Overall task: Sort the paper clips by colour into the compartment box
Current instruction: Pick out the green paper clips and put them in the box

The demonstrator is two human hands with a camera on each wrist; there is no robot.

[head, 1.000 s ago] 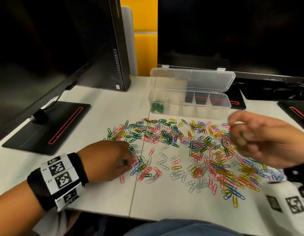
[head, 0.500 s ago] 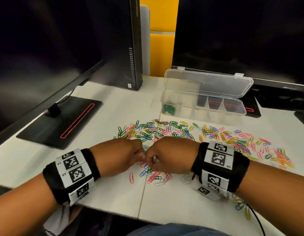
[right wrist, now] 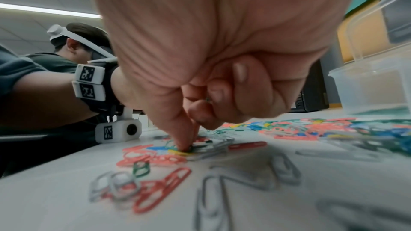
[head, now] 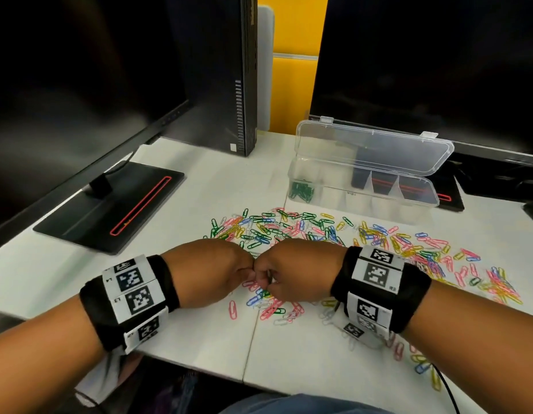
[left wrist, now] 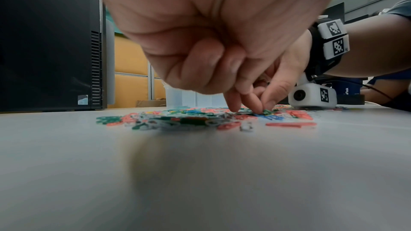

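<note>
From the head view I have both hands low over the near edge of the clips (head: 319, 234), the left hand (head: 211, 271) and right hand (head: 292, 271) knuckle to knuckle, with the box (head: 364, 201) open at the far right and only green clips (head: 302, 191) in its left compartment. My worry here is crowding: two hands working one spot could knock clips off the near edge of the desk (head: 199, 339). The left wrist view shows my left fingers (left wrist: 231, 101) curled down onto the heap beside the right thumb (left wrist: 273, 94); whether they hold a clip I cannot tell. The right wrist view shows thumb (right wrist: 180, 129) and finger pinched down on a tangle of green, yellow and clear clips, so I may lift linked clips of mixed colour and misfile them.
</note>
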